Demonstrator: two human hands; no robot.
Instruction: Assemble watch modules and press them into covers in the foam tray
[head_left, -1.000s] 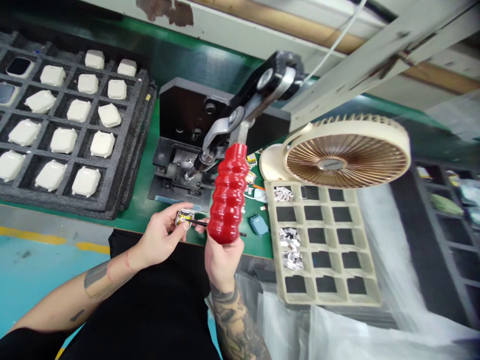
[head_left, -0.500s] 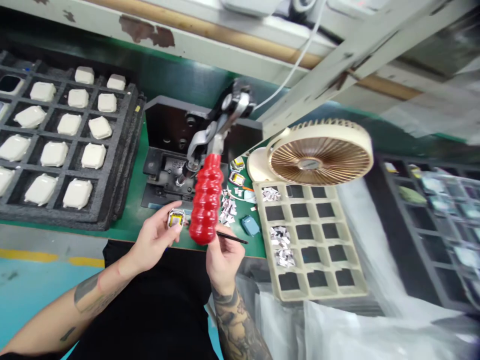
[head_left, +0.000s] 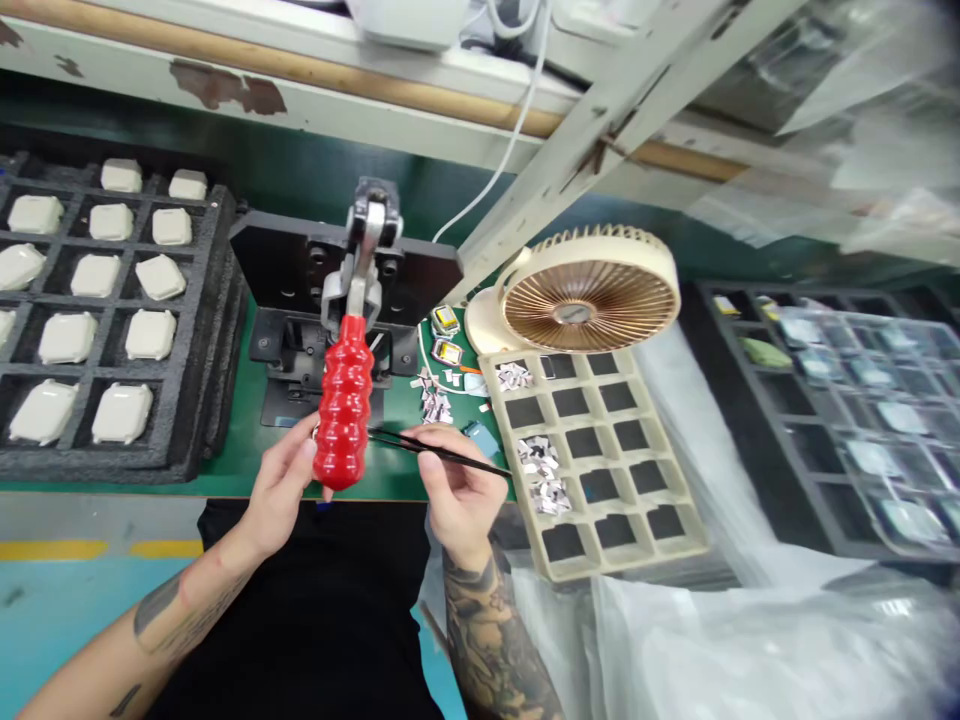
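Observation:
My left hand (head_left: 279, 485) is closed on a small watch case, which is almost wholly hidden behind the red handle (head_left: 345, 405) of a toggle press. Between the thumb and fingers of my right hand (head_left: 463, 492) is a pair of black tweezers (head_left: 439, 453), its tips pointing left toward the handle. Behind both hands stands the press's black base (head_left: 289, 345). Small white-and-dark pieces (head_left: 433, 402) lie in a pile beyond the right hand, near a blue block (head_left: 481, 438). Two open watch cases with yellow parts, one a little behind the other (head_left: 448, 352), rest by the fan.
On the left, a stacked dark foam tray (head_left: 191, 350) holds several white watch cases (head_left: 124, 412). A beige fan (head_left: 589, 290) stands behind a beige compartment tray (head_left: 529, 545) on the right. Farther right are a dark tray (head_left: 750, 420) and clear plastic sheeting (head_left: 712, 650).
The view has shifted, moving the bench leftward in the picture. The watch case has passed behind the red handle. My right hand's tweezers now show beside the handle, tips toward the left hand.

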